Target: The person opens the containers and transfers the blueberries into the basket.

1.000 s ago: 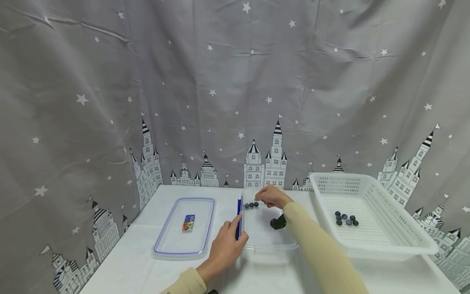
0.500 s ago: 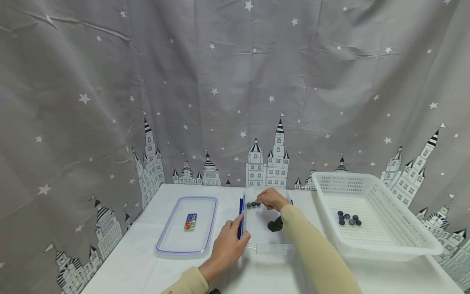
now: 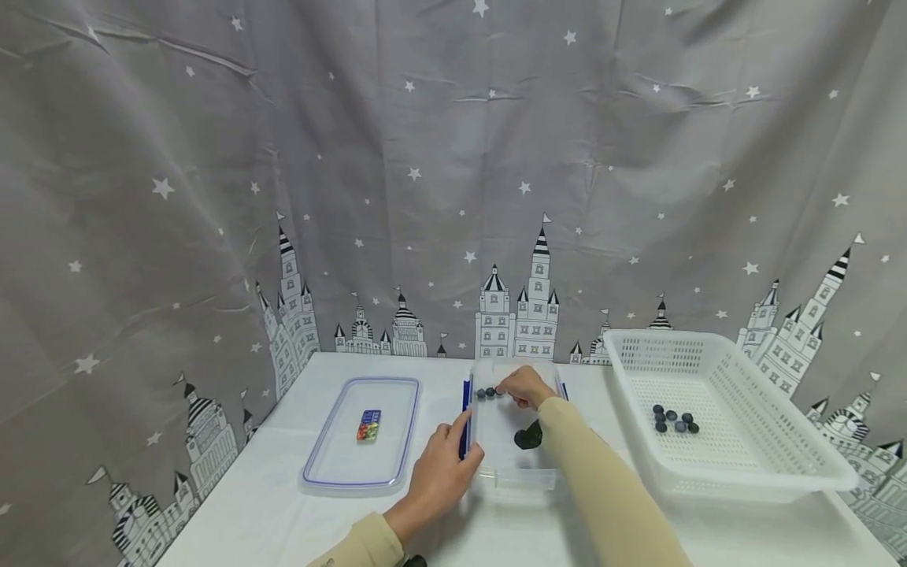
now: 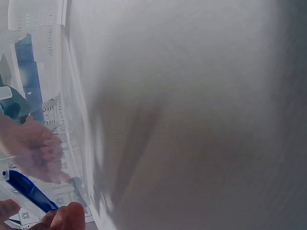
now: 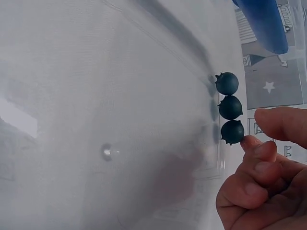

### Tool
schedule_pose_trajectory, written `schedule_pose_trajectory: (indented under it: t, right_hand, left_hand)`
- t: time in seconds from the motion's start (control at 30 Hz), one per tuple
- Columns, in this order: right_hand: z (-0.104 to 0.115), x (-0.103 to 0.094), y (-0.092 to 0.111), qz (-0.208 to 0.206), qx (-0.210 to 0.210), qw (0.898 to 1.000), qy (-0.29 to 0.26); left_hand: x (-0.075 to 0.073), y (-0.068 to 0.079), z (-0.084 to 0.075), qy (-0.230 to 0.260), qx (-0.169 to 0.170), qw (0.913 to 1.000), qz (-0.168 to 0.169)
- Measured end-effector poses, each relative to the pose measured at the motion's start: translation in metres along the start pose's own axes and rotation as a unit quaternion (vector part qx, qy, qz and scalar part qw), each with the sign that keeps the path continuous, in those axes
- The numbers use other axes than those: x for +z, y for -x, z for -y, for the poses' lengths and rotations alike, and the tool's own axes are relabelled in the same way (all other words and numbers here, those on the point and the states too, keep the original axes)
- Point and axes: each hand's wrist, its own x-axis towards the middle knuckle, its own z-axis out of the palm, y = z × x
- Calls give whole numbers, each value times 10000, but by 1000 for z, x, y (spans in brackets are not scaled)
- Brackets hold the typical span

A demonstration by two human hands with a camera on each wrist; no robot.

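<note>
Three blueberries [image 5: 231, 108] sit in a row against the far-left wall of a clear plastic container [image 3: 506, 465] in the middle of the table. My right hand [image 3: 526, 386] reaches inside it. In the right wrist view, a fingertip [image 5: 249, 143] is right at the nearest blueberry, while the thumb stays apart from it and the other fingers curl loosely. My left hand [image 3: 442, 465] holds the container's left side. In the left wrist view its fingers [image 4: 72, 216] meet the end of a blue latch [image 4: 31, 191].
A white perforated basket [image 3: 737, 472] stands at the right with several more blueberries [image 3: 676, 421] in it. At the left lies a clear lid [image 3: 326, 472] with a blue seal and a colourful label [image 3: 368, 426]. A grey castle-print curtain [image 3: 425, 157] hangs behind the table.
My right hand has lowered slightly, its fingertips coming down to the end blueberry of the row. My left hand stays at the container's side. The head view has shifted a little.
</note>
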Motion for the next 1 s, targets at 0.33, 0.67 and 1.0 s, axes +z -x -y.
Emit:
schedule_pose_trajectory:
  t: [0.33, 0.67, 1.0]
  right_hand:
    - [-11, 9, -6, -204, 145, 9993, 264]
    - [-9, 13, -4, -401, 258, 9988, 118]
    - [-7, 22, -7, -722, 277, 9964, 343]
  left_hand:
    - [1, -1, 1, -71, -33, 10000, 20]
    - [1, 0, 1, -118, 99, 9998, -112]
    - [0, 1, 0, -46, 47, 10000, -35]
